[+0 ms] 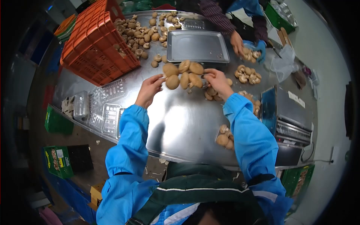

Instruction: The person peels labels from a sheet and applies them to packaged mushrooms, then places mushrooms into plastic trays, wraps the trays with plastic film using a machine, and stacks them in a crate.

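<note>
Between my two hands is a clear tray of mushrooms (184,75), raised over the metal table near the front edge of a grey metal tray (197,47). My left hand (150,88) pinches the left end of the clear tray, and my right hand (218,83) grips its right end. The mushrooms have brown caps and sit in two rows. Just below my right hand, a group of mushrooms (213,94) rests on the table. More packed mushrooms (225,137) lie beside my right forearm.
An orange crate (99,45) stands at the left, with loose mushrooms (140,35) spilling beside it. Empty clear trays (111,118) lie at the table's left edge. A co-worker's hands (237,44) hold mushrooms at the upper right. A metal machine (288,112) stands at the right.
</note>
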Demonstrator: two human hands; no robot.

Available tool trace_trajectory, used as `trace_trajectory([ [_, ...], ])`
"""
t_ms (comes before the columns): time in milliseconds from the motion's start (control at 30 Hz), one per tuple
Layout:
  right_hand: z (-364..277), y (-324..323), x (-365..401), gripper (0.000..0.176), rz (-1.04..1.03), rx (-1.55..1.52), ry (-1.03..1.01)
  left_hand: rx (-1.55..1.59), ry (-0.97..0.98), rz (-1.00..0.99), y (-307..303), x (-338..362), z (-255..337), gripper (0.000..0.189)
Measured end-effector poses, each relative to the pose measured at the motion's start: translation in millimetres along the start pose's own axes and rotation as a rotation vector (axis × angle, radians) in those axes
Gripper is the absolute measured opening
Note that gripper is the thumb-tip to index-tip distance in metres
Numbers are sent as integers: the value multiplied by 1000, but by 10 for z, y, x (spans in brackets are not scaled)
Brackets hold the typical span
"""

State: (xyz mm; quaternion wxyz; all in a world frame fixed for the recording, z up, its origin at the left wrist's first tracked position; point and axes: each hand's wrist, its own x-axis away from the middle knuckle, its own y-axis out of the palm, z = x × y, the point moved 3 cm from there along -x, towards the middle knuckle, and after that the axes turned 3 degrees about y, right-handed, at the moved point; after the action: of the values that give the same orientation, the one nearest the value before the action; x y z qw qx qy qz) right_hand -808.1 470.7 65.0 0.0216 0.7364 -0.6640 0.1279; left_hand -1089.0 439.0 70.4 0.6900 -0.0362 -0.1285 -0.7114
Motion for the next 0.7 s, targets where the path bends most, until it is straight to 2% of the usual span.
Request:
trace_trajectory([
  [167, -30, -415, -788, 36, 125, 80, 9, -168, 73, -13, 290, -1055, 45, 36],
  [300, 78, -608, -1425, 36, 145, 136, 22, -357, 111, 76, 413, -1764, 13, 37],
  [367, 237, -686, -1737, 38, 205, 276, -58, -636, 248, 136, 387, -2128, -184, 34],
  [400, 345, -717, -1885, 39, 185, 355, -3, -785, 302, 173, 437, -2111, -115, 29],
  [433, 329, -718, -1881, 39, 184, 355, 7, -785, 293, 168, 460, -2106, -98, 29],
  [500, 239, -709, -1824, 39, 255, 541, -42, -915, 490, 337, 465, -2016, 30, 24],
  [533, 244, -723, -1750, 39, 261, 535, -27, -809, 464, 409, 418, -1963, 96, 28],
  [600, 180, -771, -1501, 35, 278, 461, -166, -835, 788, 651, 143, -1954, 4, 36],
  [633, 136, -793, -1301, 35, 293, 459, -155, -834, 790, 632, -9, -2009, -155, 36],
  [700, 31, -797, -768, 30, 240, 251, -162, -941, 766, 929, -362, -2104, -503, 41],
])
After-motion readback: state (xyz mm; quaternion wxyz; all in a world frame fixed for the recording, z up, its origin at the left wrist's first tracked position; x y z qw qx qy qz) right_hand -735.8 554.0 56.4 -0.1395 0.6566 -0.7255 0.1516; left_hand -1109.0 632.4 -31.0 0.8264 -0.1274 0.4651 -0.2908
